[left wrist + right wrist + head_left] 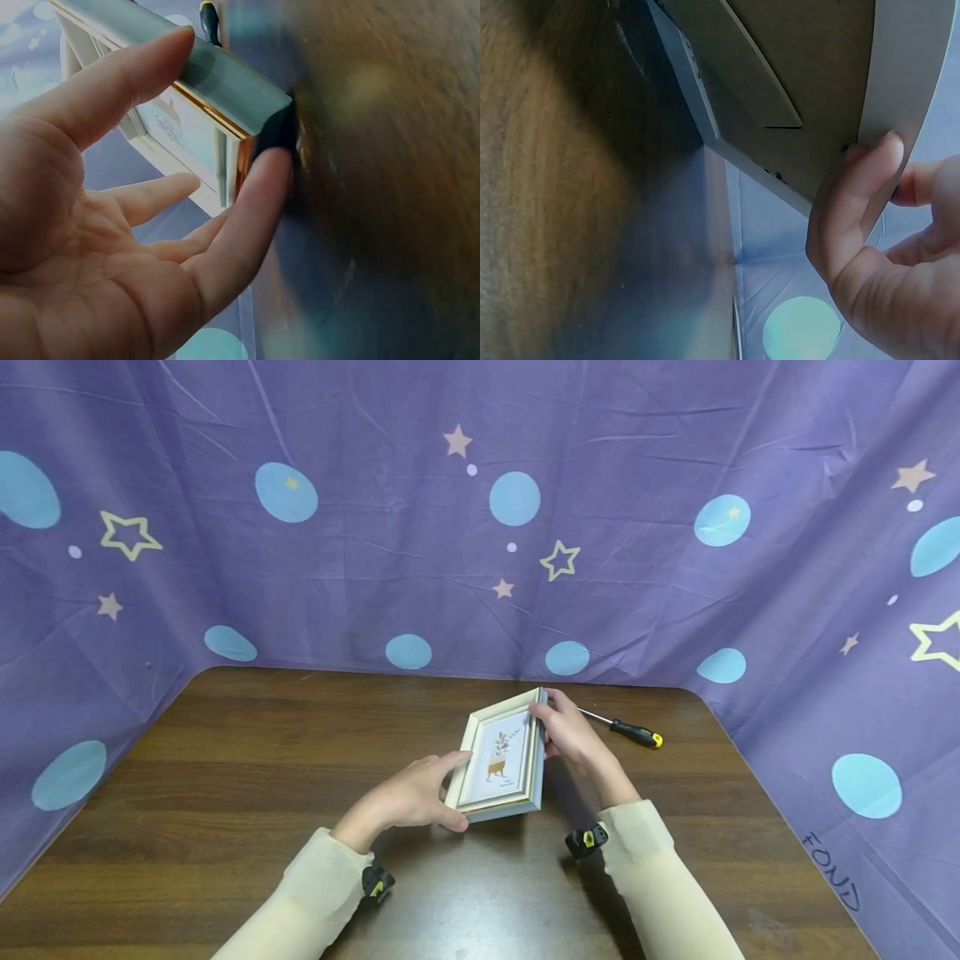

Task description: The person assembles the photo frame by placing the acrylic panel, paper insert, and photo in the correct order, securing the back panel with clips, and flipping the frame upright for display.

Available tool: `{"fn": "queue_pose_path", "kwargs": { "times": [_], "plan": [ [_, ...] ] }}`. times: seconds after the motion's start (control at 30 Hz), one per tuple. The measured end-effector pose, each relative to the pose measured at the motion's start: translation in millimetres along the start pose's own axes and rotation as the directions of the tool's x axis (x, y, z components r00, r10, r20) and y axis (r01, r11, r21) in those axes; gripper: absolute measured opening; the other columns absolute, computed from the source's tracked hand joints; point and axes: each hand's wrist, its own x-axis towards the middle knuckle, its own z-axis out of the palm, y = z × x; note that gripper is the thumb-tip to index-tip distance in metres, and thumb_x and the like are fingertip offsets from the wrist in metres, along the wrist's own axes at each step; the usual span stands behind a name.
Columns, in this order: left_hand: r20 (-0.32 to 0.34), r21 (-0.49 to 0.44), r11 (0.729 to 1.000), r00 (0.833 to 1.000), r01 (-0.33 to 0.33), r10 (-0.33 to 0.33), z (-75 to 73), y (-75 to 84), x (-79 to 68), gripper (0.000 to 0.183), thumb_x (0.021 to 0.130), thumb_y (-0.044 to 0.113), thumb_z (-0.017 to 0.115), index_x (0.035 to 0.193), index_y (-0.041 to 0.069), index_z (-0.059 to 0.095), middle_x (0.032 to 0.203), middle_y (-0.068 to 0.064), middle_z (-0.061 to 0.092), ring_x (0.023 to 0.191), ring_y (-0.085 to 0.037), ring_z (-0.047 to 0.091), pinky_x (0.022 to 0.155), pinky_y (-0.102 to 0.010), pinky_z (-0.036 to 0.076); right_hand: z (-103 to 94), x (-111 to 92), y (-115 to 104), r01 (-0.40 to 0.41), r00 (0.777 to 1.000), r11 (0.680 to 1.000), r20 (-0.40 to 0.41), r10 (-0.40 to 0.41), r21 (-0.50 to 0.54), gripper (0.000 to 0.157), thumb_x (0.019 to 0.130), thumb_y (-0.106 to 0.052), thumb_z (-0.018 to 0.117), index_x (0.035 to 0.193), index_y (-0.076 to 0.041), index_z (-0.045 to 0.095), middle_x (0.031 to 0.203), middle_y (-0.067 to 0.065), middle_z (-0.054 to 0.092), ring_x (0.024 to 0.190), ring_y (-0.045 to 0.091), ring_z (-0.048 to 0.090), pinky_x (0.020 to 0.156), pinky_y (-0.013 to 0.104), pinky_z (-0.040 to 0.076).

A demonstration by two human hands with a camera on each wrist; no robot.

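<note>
A cream picture frame [497,756] with blue-grey sides and a drawing of a potted plant is tilted above the table. My right hand [573,739] grips its right side near the top, thumb over the front rim and fingers behind. In the right wrist view, fingertips press the frame's rim beside the brown backing board [817,67], which carries a stand flap [735,60]. At the lower left corner, my left hand [420,789] holds the frame between thumb and fingers. The left wrist view shows that thumb lying across the frame's side [232,82].
A screwdriver [637,732] with a black and yellow handle lies on the brown wooden table [247,793] behind my right hand, its tip hidden. A purple curtain [390,527] with stars and blue dots surrounds the table's back and sides.
</note>
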Motion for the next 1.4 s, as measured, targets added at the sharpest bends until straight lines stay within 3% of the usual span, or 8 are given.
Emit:
{"fn": "queue_pose_path", "kwargs": {
  "times": [0.17,0.33,0.5,0.63,0.77,1.03,1.2,1.4],
  "plan": [
    [0.009,-0.008,1.000,1.000,0.025,-0.025,1.2,-0.1,0.5,0.105,0.067,0.007,0.098,0.159,0.009,0.047,0.118,-0.016,0.058,0.083,-0.018,0.063,0.075,-0.030,0.058,-2.9,-1,6,0.002,1.000,1.000,0.002,-0.002,0.027,0.061,0.110,-0.021,0.049,0.163,-0.002,0.026,0.123,0.022,0.055,0.070,0.017,0.060,0.051,0.028,0.056],
    [0.002,0.031,0.998,0.998,0.060,-0.060,2.6,-0.7,1.5,0.105,0.066,0.009,0.099,0.158,0.012,0.050,0.126,-0.016,0.060,0.094,-0.021,0.061,0.091,-0.041,0.058,-5.7,-2,12,-0.012,1.000,1.000,-0.006,0.012,0.022,0.068,0.110,-0.022,0.049,0.167,-0.002,0.018,0.132,0.024,0.050,0.073,0.017,0.059,0.055,0.029,0.058],
    [-0.005,0.046,0.996,0.997,0.074,-0.074,3.1,-1.4,1.4,0.103,0.064,0.010,0.099,0.156,0.013,0.053,0.130,-0.016,0.061,0.108,-0.026,0.059,0.106,-0.052,0.054,-7.8,-4,15,-0.010,1.000,1.000,-0.008,0.010,0.010,0.068,0.110,-0.022,0.051,0.168,-0.003,0.019,0.124,0.020,0.053,0.072,0.014,0.056,0.057,0.029,0.060],
    [-0.004,0.049,0.996,0.997,0.078,-0.078,2.2,-1.7,1.5,0.102,0.064,0.010,0.099,0.155,0.012,0.054,0.131,-0.017,0.061,0.111,-0.027,0.059,0.109,-0.054,0.052,-9.5,-6,18,-0.009,1.000,1.000,0.000,0.009,-0.019,0.068,0.110,-0.021,0.053,0.168,-0.004,0.021,0.113,0.016,0.056,0.070,0.013,0.055,0.060,0.028,0.061],
    [-0.002,0.054,0.996,0.997,0.077,-0.077,0.9,-1.8,1.5,0.102,0.064,0.010,0.098,0.155,0.011,0.054,0.133,-0.019,0.061,0.113,-0.029,0.059,0.110,-0.056,0.052,-10.5,-7,20,-0.009,1.000,0.999,0.022,0.010,-0.040,0.070,0.110,-0.018,0.054,0.169,-0.004,0.020,0.114,0.016,0.059,0.073,0.013,0.059,0.063,0.027,0.061],
    [-0.004,0.047,0.995,0.996,0.092,-0.092,-0.4,-2.2,0.3,0.101,0.066,0.011,0.099,0.156,0.012,0.053,0.139,-0.018,0.060,0.121,-0.032,0.059,0.113,-0.058,0.050,-12.0,-8,23,0.008,0.999,0.989,0.038,-0.002,-0.150,0.070,0.107,-0.017,0.058,0.168,-0.006,0.026,0.104,0.011,0.054,0.075,0.015,0.053,0.070,0.029,0.058],
    [0.000,0.050,0.994,0.995,0.098,-0.098,-1.6,-4.4,-1.3,0.100,0.068,0.012,0.098,0.157,0.012,0.052,0.142,-0.019,0.059,0.126,-0.034,0.058,0.114,-0.060,0.049,-11.5,-5,28,0.003,0.999,0.980,0.054,0.007,-0.197,0.069,0.106,-0.018,0.059,0.167,-0.007,0.029,0.114,0.013,0.057,0.081,0.016,0.056,0.074,0.030,0.061],
    [0.005,0.055,0.993,0.995,0.104,-0.105,-4.4,-5.4,-2.0,0.098,0.070,0.012,0.097,0.157,0.012,0.052,0.139,-0.019,0.059,0.121,-0.032,0.060,0.112,-0.059,0.050,-8.0,-5,33,-0.008,0.998,0.978,0.055,0.020,-0.208,0.066,0.105,-0.013,0.061,0.163,0.001,0.033,0.129,0.022,0.059,0.095,0.022,0.065,0.078,0.033,0.065]
  ]
}}
